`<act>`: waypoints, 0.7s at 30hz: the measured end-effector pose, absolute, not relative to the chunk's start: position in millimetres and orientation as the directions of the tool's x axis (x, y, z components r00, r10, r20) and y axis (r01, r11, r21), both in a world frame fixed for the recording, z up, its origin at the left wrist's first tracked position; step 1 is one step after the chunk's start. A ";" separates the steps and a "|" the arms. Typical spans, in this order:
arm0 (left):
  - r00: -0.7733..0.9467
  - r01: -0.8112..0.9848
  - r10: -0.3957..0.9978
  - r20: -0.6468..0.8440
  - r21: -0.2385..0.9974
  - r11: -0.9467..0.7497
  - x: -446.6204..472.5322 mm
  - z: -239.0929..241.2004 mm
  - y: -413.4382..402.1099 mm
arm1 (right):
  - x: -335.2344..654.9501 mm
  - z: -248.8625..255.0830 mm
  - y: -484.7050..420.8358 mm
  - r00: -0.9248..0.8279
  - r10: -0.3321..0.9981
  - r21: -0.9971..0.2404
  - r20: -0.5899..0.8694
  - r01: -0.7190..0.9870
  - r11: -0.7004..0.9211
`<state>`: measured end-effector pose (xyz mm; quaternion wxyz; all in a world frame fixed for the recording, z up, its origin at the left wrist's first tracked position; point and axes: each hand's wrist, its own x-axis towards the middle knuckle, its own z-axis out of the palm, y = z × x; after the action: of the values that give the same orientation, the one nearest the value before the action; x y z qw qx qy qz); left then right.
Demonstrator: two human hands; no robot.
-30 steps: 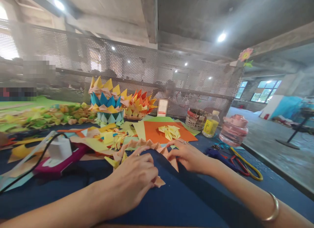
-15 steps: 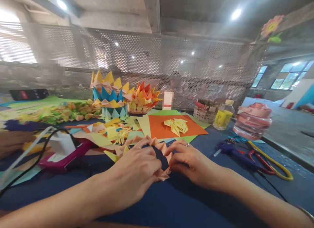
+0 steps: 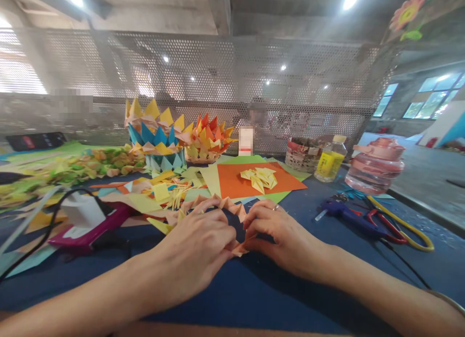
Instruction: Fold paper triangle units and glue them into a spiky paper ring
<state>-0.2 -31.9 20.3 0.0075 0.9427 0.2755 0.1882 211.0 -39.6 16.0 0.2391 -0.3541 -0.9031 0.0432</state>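
Between my hands lies a ring of folded peach paper [image 3: 238, 210], its zigzag edge showing at the far side and between my fingertips. My left hand [image 3: 203, 240] is closed on the ring's near left part, covering much of it. At its near right side, my right hand [image 3: 274, 230], with a ring on one finger, pinches the same paper. A folded yellow paper piece [image 3: 162, 225] pokes out beside my left hand. Beyond, several yellow folded pieces [image 3: 258, 179] rest on an orange sheet [image 3: 229, 181].
Folded-paper crowns [image 3: 158, 138] stand at the back left, near a heap of small folded pieces [image 3: 94, 163]. A magenta power strip [image 3: 90, 225] with cables is on the left. To the right are a glue gun [image 3: 358, 218], scissors [image 3: 417, 235], a yellow-labelled bottle [image 3: 330, 160] and a pink bottle [image 3: 376, 167].
My right hand has moved slightly left, its fingers now closer to my left hand on the peach paper ring. The view has shifted a little.
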 end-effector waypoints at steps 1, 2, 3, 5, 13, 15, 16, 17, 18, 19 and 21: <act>0.777 0.516 0.521 0.352 0.116 -0.848 -0.3 20.1 -32.1 | 210.9 15.6 -38.7 -0.620 0.670 -0.258 0.409 0.625 0.736; 0.776 0.518 0.522 0.352 0.115 -0.848 -0.3 19.9 -32.3 | 210.8 15.2 -37.8 -0.602 0.679 -0.271 0.420 0.631 0.727; 0.776 0.520 0.524 0.351 0.114 -0.846 -0.2 19.8 -32.5 | 210.5 14.9 -37.0 -0.583 0.688 -0.284 0.432 0.635 0.718; 0.772 0.527 0.531 0.349 0.117 -0.842 0.5 19.8 -32.9 | 209.9 14.4 -36.0 -0.557 0.696 -0.305 0.454 0.637 0.708; 0.731 0.586 0.604 0.317 0.161 -0.794 1.1 22.5 -34.9 | 209.8 11.8 -38.3 -0.546 0.682 -0.295 0.486 0.632 0.716; 0.733 0.593 0.613 0.296 0.164 -0.788 -0.1 22.4 -34.6 | 210.0 10.5 -38.9 -0.554 0.675 -0.293 0.486 0.625 0.724; 0.729 0.595 0.616 0.298 0.169 -0.786 -0.5 22.1 -34.3 | 209.9 9.9 -39.2 -0.556 0.675 -0.292 0.485 0.624 0.725; 0.727 0.592 0.615 0.305 0.174 -0.787 -0.7 21.6 -34.0 | 209.6 9.4 -39.3 -0.557 0.676 -0.290 0.483 0.626 0.724; 0.724 0.588 0.611 0.321 0.175 -0.789 -0.8 21.0 -33.5 | 209.4 9.0 -39.4 -0.555 0.677 -0.287 0.483 0.630 0.722; 0.723 0.585 0.610 0.323 0.183 -0.790 -0.7 20.3 -33.1 | 209.1 8.6 -39.4 -0.555 0.677 -0.285 0.483 0.632 0.721; 0.723 0.578 0.610 0.325 0.198 -0.791 -0.4 19.0 -32.4 | 208.7 8.1 -39.4 -0.557 0.676 -0.280 0.483 0.634 0.721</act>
<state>-0.4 -32.4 19.0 0.0412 0.9273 0.3203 0.1894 208.7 -39.4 8.1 0.2893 -0.3715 -0.8815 0.0369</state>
